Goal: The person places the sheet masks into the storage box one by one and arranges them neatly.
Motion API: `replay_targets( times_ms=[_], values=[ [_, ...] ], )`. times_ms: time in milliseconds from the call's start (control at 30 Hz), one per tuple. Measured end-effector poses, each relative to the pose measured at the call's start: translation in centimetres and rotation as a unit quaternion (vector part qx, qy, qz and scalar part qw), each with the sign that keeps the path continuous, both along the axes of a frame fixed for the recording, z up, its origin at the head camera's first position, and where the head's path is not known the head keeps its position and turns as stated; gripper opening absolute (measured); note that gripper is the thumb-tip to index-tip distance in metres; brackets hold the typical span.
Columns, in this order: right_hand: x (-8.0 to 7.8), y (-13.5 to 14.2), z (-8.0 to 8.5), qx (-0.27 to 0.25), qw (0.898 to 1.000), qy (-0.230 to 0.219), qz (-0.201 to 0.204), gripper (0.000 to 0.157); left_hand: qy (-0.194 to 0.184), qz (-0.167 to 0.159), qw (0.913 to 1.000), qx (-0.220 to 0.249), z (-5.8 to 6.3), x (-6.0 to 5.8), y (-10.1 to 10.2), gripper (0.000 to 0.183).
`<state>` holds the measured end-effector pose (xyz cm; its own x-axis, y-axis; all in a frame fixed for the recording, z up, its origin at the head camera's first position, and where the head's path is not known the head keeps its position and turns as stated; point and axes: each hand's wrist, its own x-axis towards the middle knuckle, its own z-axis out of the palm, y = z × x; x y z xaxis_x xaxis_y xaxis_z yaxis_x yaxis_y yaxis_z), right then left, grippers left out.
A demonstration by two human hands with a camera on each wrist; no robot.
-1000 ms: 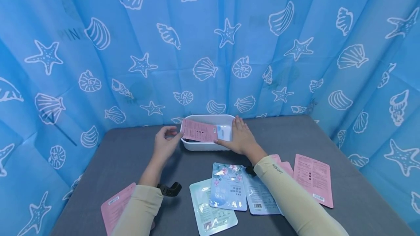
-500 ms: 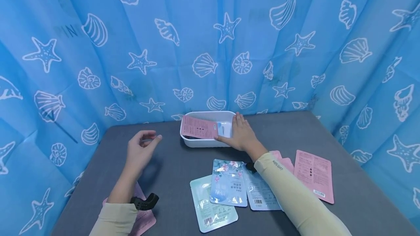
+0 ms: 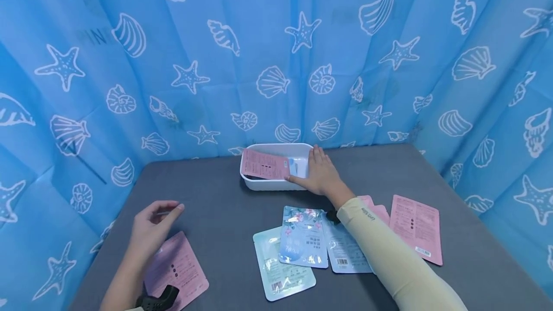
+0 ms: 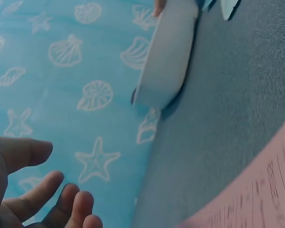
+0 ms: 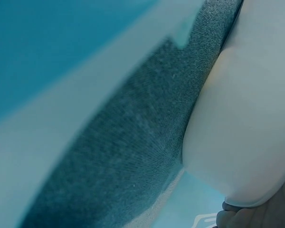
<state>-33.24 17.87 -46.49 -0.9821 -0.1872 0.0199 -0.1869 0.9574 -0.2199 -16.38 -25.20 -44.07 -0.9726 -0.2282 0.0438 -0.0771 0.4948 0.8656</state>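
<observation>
My left hand [image 3: 149, 229] is in the air with fingers loosely bent and nothing in them. Below it on the table lies a pink sheet mask packet [image 3: 186, 265], partly covered by the wrist; in the left wrist view its printed side [image 4: 266, 194] shows at the lower right. At the back stands a white plastic bin [image 3: 276, 185]. My right hand [image 3: 321, 174] rests on the bin's right end, fingers straight along the rim and thumb at the front edge. Inside the bin, another pink packet [image 3: 265, 163] leans at the left over a light blue one [image 3: 293, 164].
In front of the bin, a mint green packet [image 3: 281, 272] lies partly under a blue flowered packet [image 3: 304, 241]. A pale blue packet [image 3: 345, 253] and pink ones are partly hidden by the right sleeve. Another pink packet [image 3: 416, 227] lies far right. A blue shell-print curtain [image 3: 276, 52] hangs behind.
My left hand has moved away from the bin's left end, down and leftward to over the pink packet on the table. The right hand has stayed on the bin.
</observation>
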Motion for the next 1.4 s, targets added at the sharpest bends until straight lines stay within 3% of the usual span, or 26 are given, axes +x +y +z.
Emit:
replay_targets(
  times_ms=[233, 433, 667, 767, 1000, 1400],
  values=[
    [-0.1, 0.0, 0.2, 0.001, 1.000, -0.005, 0.003, 0.134, -0.062, 0.024, 0.9977, 0.011, -0.5, 1.9, -2.1, 0.062],
    [-0.2, -0.2, 0.1, -0.003, 1.000, -0.009, -0.001, 0.133, -0.107, 0.013, 0.9941, 0.006, -1.0, 2.8, -4.5, 0.069],
    [-0.3, -0.2, 0.3, -0.005, 1.000, -0.003, 0.001, 0.133, -0.181, 0.019, 0.9832, -0.011, -1.1, 3.5, -6.5, 0.089],
    [-0.2, -0.3, 0.4, -0.004, 1.000, -0.002, 0.003, 0.133, -0.204, 0.002, 0.9786, -0.023, -1.4, 3.9, -7.1, 0.089],
    [-0.3, -0.3, 0.3, -0.009, 1.000, -0.002, -0.002, 0.130, -0.230, -0.036, 0.9709, -0.056, -1.9, 4.7, -7.7, 0.087],
    [-0.3, -0.4, 0.2, -0.009, 1.000, -0.005, -0.002, 0.130, -0.237, -0.042, 0.9654, -0.101, -2.6, 4.9, -7.5, 0.088]
  ],
)
